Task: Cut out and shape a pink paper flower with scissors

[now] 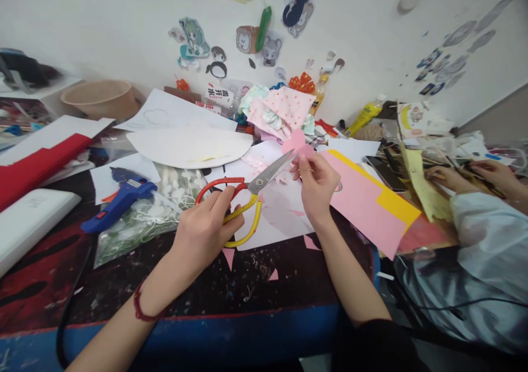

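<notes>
My left hand [208,221] is closed round the red and yellow handles of a pair of scissors [270,173], whose blades point up and to the right. Between the fingertips of my right hand [318,185] is a small pink paper cutout [295,144] with rounded lobes. The blade tips lie right at the cutout's lower left edge; whether they touch it I cannot tell. Under both hands lies a white paper sheet [264,232] with pink scraps on it. A pink paper scrap [311,243] lies on the dark table near my right wrist.
Left of the scissors lie a blue glue gun [124,201] and a bag of white and green strings [136,237]. Pink and yellow paper sheets [363,201] lie on the right. Further right, a co-worker's hands [449,179] hold yellowish paper [424,182]. Polka-dot fabric [289,108] is bunched behind.
</notes>
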A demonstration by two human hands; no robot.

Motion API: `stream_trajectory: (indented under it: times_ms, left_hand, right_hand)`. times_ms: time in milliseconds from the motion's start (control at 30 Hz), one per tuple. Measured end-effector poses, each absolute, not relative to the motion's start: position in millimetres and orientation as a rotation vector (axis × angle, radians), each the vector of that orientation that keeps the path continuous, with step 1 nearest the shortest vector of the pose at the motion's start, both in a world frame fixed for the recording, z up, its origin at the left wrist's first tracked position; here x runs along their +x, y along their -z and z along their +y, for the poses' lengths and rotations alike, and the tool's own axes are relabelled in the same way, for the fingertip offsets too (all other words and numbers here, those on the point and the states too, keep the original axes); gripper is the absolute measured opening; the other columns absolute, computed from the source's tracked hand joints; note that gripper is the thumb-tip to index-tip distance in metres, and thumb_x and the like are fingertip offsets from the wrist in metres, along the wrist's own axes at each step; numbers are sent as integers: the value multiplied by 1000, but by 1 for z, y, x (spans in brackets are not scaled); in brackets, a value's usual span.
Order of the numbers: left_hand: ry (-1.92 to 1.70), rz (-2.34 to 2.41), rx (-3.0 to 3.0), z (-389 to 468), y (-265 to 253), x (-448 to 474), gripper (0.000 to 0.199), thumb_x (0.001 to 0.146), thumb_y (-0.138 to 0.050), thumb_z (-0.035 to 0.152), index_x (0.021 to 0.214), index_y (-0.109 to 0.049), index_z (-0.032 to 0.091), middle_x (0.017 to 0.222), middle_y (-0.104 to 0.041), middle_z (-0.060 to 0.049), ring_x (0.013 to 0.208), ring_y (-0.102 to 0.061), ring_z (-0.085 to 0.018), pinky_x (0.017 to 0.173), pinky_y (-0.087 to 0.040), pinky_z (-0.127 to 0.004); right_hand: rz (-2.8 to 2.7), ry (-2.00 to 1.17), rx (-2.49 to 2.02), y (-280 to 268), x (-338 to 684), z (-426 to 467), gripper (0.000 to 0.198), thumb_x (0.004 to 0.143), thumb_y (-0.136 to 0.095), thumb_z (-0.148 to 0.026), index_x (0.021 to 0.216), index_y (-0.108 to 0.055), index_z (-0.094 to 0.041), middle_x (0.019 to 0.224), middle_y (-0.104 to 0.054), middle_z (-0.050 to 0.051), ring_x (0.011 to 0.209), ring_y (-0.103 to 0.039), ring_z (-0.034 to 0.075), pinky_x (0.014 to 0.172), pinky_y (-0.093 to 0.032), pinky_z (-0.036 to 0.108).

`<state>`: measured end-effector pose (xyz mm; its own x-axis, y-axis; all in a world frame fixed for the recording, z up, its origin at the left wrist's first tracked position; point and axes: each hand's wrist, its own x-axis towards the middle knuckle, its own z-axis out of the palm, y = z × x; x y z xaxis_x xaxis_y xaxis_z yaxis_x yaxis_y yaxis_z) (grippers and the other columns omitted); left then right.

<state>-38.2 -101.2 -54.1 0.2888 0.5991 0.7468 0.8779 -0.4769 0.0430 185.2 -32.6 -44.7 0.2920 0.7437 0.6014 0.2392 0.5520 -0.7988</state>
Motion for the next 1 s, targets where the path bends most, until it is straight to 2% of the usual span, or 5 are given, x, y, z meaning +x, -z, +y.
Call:
stream_trajectory:
  times_ms: [600, 800, 1000]
  left_hand:
    - [980, -1287, -2174, -101, 57, -40, 26, 90, -59, 17, 115, -66, 16, 74, -71, 0, 56, -62, -10, 49, -42, -24]
    - [995, -1348, -2164, -102, 54, -38, 25, 86, -63, 20, 111, -64, 16, 85, -75, -4, 62, -66, -12, 51, -45, -25]
    - [952, -1460, -2213, -103, 48, -36, 30, 86, -68, 32, 110, -60, 16, 109, -75, -7, 74, -70, -16, 50, -43, -26]
  right_hand:
    - [-1257, -406, -964, 45, 185, -32, 23, 93, -62, -38, 77, -68, -22, 75, -60, 1, 64, -60, 10, 53, -47, 26]
    - [-1253, -427, -979, 46, 185, -33, 23, 93, -61, -40, 79, -67, -22, 77, -61, 1, 66, -61, 11, 53, -48, 26]
    - [-1264, -410, -995, 45, 186, -33, 24, 95, -58, -41, 81, -67, -23, 77, -62, 2, 67, -60, 11, 55, -49, 27]
